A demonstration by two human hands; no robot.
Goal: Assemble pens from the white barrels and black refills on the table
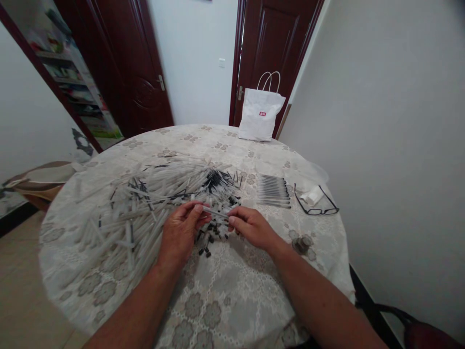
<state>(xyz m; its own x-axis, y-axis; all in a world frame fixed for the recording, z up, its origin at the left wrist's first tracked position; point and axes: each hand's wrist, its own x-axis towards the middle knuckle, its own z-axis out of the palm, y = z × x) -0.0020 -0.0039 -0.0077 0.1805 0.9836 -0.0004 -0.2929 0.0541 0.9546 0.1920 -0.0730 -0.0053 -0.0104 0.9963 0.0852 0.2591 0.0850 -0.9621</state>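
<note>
A slim, clear pen barrel (216, 212) is stretched between my two hands over the table. My left hand (181, 228) pinches its left end between thumb and fingers. At the other end, the fingers of my right hand (250, 225) are closed round the tip; whether they also hold a small part is hidden. Beneath and behind my hands lie small black pen caps (208, 253), a bundle of dark-tipped pen refills (214, 180) and a big heap of translucent pen barrels (123, 232). To the right, several pens (273, 191) lie side by side in a neat row.
Black-framed glasses (315, 211) lie right of the row, by a crumpled white tissue (312, 196). A small dark object (301, 245) sits near my right forearm. At the back of the round, cloth-covered table (218, 144) stands a white paper bag (259, 118).
</note>
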